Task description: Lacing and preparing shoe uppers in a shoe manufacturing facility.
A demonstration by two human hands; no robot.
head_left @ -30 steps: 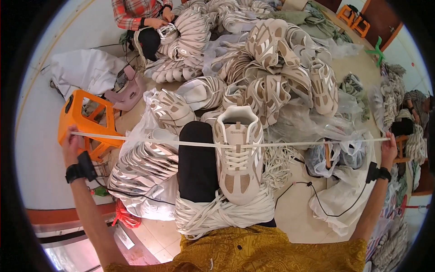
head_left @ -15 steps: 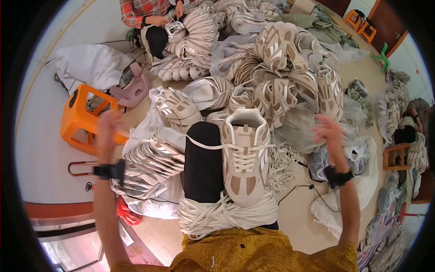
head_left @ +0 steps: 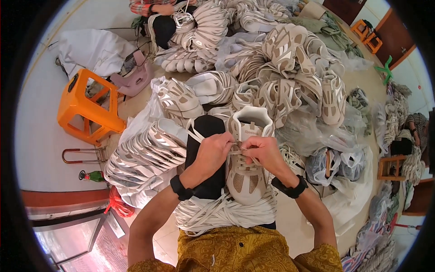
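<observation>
A beige sneaker upper [head_left: 246, 187] with white and tan panels lies toe toward me, over my lap. At its top eyelets my left hand [head_left: 214, 152] pinches a cream shoelace, its fingers pressed together. From the other side my right hand [head_left: 263, 153] grips the lace too, thumb and fingertips closed close to the left fingertips. Partly under my left hand is a long black pad [head_left: 209, 126], a loose lace end lying across its top. Below the toe a thick bundle of cream laces [head_left: 226, 213] rests against my shirt. Both wrists wear black bands.
Stacked shoe uppers [head_left: 147, 149] stand close on the left, and larger heaps of uppers [head_left: 285, 50] fill the far side. An orange stool [head_left: 81, 129] is at the left. Clear plastic bags [head_left: 335, 165] lie right. Across the heap, another person's sleeve [head_left: 147, 7] and hand show.
Both my hands have come inward from wide apart and closed on the shoelace at the sneaker upper's top. The view has shifted slightly.
</observation>
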